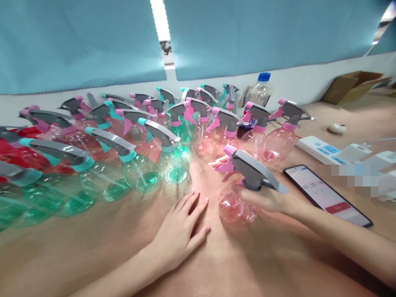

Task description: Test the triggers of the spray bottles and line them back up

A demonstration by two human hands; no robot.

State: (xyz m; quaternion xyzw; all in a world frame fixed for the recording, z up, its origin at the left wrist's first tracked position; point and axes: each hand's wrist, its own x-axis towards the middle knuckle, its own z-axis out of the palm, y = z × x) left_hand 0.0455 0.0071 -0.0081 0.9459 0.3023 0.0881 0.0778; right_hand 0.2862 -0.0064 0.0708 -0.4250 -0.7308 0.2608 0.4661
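Note:
My right hand [262,197] is closed around the neck of a pink spray bottle [235,205] with a grey trigger head and pink nozzle [252,170]; the bottle stands on the wooden table [93,247]. My left hand [181,231] lies flat on the table just left of that bottle, fingers spread, holding nothing. Behind both hands stand rows of several spray bottles: green ones [139,175] with teal collars at the left, pink ones [276,142] at the right.
A phone [328,194] showing a timer lies right of the held bottle. A white power strip [318,149] and adapters sit further right. A blue-capped drink bottle [258,91] stands at the back, a cardboard box [352,86] at the far right. Red bottles [15,148] crowd the left edge.

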